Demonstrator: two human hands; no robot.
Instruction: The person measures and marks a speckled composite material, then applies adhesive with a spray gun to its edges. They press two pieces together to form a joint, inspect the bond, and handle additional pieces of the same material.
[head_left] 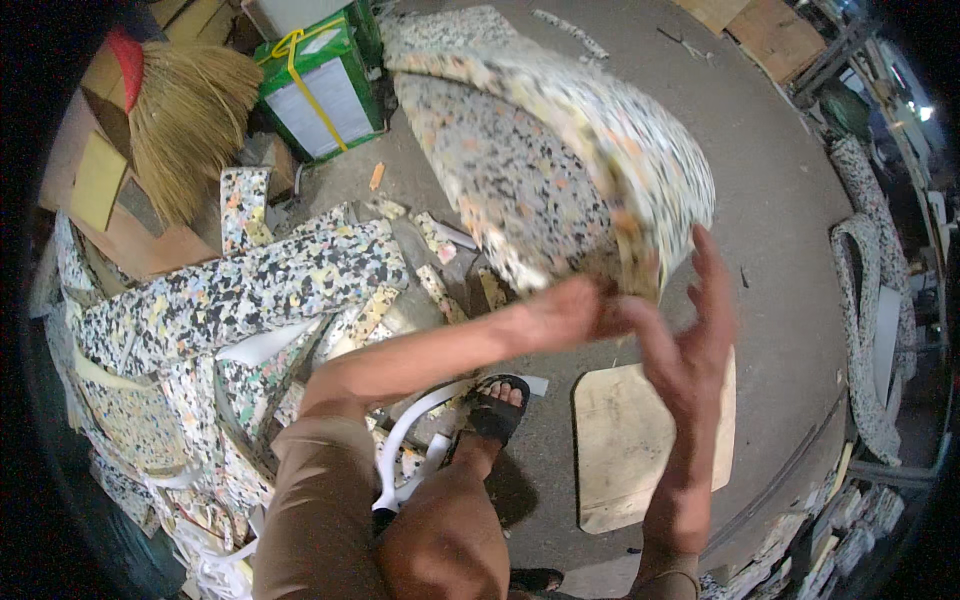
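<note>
A large sheet of speckled rebonded foam (520, 170) stands partly off the floor ahead of me, curled over on its right side and blurred there. My left hand (572, 308) is at its near edge, fingers bent in against the foam; they are smeared and partly covered. Right beside it, my right hand (690, 345) is open, thumb toward the left hand and fingers pointing up near the curled edge. Whether its fingertips touch the foam cannot be made out. Below the right hand, a pale board with rounded corners (625, 450) lies on the floor.
Foam offcuts (250, 285) are heaped on the left, with small scraps around my sandalled foot (500, 405). At the back left are a straw broom (195, 120) and a green box with yellow strap (320, 100). Rolled foam strips (865, 330) line the right side.
</note>
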